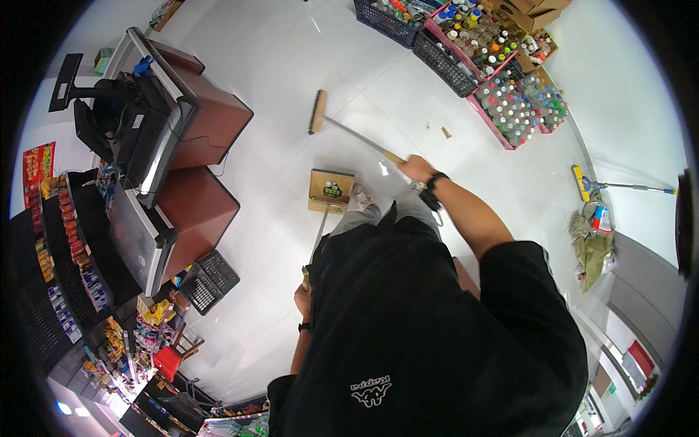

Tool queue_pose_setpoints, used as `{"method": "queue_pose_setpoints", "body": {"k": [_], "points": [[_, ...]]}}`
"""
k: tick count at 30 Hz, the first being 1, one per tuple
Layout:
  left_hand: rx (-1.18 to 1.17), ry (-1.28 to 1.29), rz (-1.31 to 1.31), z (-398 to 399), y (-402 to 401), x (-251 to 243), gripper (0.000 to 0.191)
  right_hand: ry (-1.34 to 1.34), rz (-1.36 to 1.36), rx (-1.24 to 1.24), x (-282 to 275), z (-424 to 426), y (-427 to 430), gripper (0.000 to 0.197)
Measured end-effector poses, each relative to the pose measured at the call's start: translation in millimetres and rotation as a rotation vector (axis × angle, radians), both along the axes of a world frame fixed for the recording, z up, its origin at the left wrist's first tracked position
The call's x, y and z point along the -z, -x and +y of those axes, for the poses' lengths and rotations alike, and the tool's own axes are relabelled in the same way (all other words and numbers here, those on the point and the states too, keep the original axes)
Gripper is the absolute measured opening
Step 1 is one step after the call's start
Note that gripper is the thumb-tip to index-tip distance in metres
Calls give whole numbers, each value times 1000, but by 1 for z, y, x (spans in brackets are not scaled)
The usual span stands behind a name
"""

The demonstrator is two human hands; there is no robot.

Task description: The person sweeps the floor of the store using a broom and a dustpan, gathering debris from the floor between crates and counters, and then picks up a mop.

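My right hand (pixel 417 168) grips the wooden end of a long-handled broom (pixel 355 131). Its bristle head (pixel 318 112) is out ahead of me, at or just above the pale tiled floor. Low at my side, my left hand (pixel 302 300) is closed around the handle of a long-handled dustpan (pixel 331 190). The yellow-brown pan, which bears a printed design, rests on the floor beside my shoe (pixel 361 195). A small brown scrap (pixel 446 133) lies on the tiles to the right of the broom, with tinier bits near it.
Checkout counters (pixel 205 131) with monitors stand at the left, a black plastic crate (pixel 209 281) beside them. Crates of bottles (pixel 505 109) line the upper right. A yellow-headed mop (pixel 581 183) and an olive cloth (pixel 592 251) lie by the right wall. A red stool (pixel 166 362) is lower left.
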State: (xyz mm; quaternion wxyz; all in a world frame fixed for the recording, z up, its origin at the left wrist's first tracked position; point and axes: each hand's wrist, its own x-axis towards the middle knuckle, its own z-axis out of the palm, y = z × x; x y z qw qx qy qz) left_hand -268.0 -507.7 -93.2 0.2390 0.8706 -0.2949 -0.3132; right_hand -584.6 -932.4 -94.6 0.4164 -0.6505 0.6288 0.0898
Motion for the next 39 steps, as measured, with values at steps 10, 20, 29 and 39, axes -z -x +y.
{"method": "queue_pose_setpoints", "body": {"k": [10, 20, 29, 39], "points": [[-99, -53, 40, 27, -4, -32, 39, 0, 184, -242, 11, -22, -211, 23], [108, -37, -89, -14, -49, 4, 40, -18, 400, 40, 6, -43, -10, 28], [451, -68, -234, -166, -47, -31, 43, -165, 398, 569, 4, 22, 183, 45], [644, -198, -207, -326, 19, -47, 40, -314, 268, 908, 20, 180, 272, 54]]}}
